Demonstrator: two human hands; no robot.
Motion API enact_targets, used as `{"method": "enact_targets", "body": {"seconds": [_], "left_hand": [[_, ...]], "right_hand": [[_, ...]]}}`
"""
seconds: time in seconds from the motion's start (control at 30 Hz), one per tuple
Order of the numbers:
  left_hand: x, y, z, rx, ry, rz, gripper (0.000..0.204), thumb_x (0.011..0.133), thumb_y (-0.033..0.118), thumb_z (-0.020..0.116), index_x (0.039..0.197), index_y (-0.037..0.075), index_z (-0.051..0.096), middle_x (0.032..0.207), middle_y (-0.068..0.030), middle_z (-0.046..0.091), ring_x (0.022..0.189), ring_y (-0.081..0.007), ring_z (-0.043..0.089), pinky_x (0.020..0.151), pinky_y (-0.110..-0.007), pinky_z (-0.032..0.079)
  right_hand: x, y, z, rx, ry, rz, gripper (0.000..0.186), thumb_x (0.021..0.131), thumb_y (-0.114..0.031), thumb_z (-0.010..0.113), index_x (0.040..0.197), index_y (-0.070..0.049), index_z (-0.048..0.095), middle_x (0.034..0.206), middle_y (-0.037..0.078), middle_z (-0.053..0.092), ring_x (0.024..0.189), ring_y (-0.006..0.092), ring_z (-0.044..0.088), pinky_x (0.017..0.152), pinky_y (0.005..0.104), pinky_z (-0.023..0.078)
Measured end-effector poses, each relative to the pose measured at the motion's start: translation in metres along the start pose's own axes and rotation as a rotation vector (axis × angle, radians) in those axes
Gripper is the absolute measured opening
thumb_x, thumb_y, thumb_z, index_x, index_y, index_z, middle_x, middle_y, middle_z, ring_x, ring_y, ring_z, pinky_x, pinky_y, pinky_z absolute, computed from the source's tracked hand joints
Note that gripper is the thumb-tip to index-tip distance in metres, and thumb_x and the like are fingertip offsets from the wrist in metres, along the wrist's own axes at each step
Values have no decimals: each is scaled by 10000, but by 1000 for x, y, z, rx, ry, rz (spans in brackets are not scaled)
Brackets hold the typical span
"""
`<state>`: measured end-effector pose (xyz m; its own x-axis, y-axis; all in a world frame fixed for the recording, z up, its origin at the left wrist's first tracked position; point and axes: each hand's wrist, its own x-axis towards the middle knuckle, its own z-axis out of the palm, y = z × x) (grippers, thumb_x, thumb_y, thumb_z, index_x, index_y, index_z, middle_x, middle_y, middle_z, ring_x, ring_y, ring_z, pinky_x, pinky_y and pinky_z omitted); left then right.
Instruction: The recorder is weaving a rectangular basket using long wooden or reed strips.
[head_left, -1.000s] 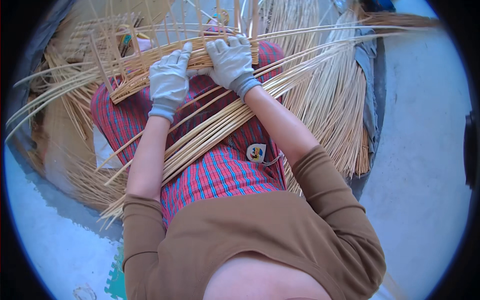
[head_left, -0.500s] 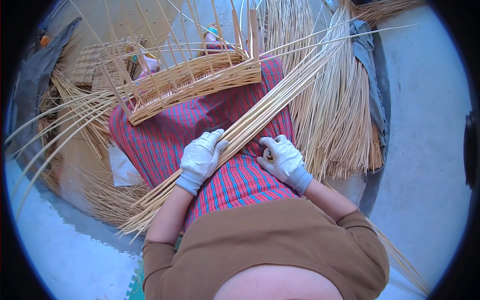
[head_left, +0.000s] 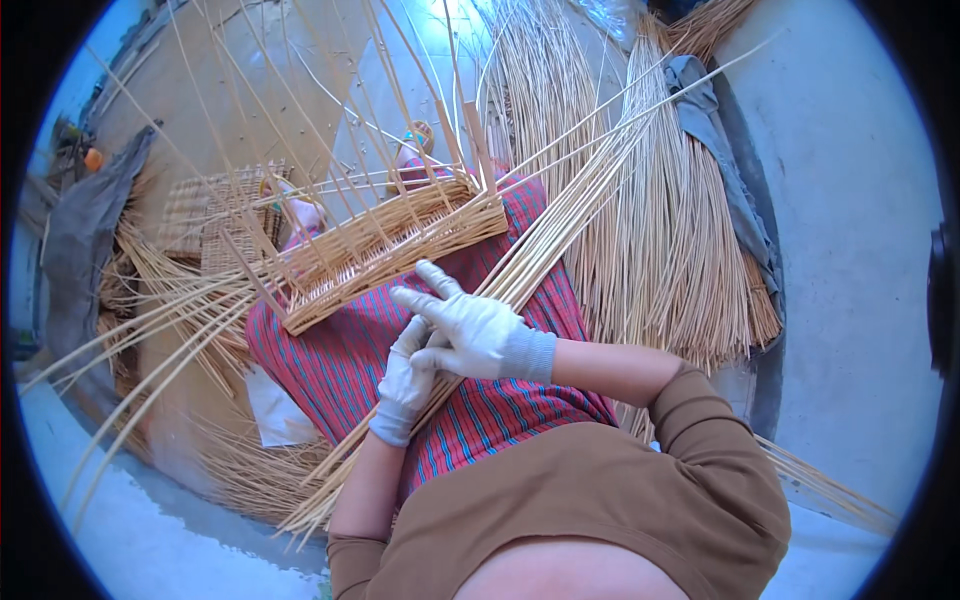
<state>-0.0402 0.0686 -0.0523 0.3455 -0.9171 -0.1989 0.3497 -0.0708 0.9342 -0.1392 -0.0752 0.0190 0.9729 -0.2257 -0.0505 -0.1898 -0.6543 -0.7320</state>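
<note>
My gloved left hand (head_left: 405, 375) is closed over a bundle of pale rods (head_left: 545, 245) lying diagonally across the red checked cloth (head_left: 335, 385) on my lap; its fingers are partly hidden. Crossing over it, my gloved right hand (head_left: 455, 330) has its fingers apart, index and middle stretched out, with nothing visible held in them. Just beyond both hands, an oblong, partly woven basket (head_left: 400, 255) rests tilted on the cloth, with tall upright stakes and long loose rods sticking out at its ends.
Large sheaves of rods (head_left: 680, 270) lie at right beside a grey cloth (head_left: 720, 170). Woven mats (head_left: 195, 205) and loose rods are at left, near a white sheet (head_left: 280, 410). My sandalled foot (head_left: 415, 140) shows behind the basket, and a dark sheet (head_left: 85, 230) at far left.
Both hands left the basket's rim for the rod bundle in my lap. My right hand has since moved left, over my left hand, its fingers spreading. The basket now appears lower in view.
</note>
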Motion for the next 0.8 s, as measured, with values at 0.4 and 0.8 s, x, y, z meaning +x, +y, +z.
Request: {"method": "enact_targets", "body": {"seconds": [0.4,0.8], "left_hand": [[69,120,-110,233,315,343,208,1058,259,571,927,98,554,689,15,528,577,-112,534,584,-263,471],[106,94,-306,118,486,367,524,1049,299,587,1525,156,421,1228,-55,608,919,-164,638,805,-339,597]], "right_hand": [[87,51,-120,-266,38,-31,427,893,-304,730,1282,-142,661,898,160,732,831,316,719,788,414,565],[147,144,-211,-413,210,129,230,982,-205,589,1174,-97,653,965,166,728,898,304,709,800,414,542]]}}
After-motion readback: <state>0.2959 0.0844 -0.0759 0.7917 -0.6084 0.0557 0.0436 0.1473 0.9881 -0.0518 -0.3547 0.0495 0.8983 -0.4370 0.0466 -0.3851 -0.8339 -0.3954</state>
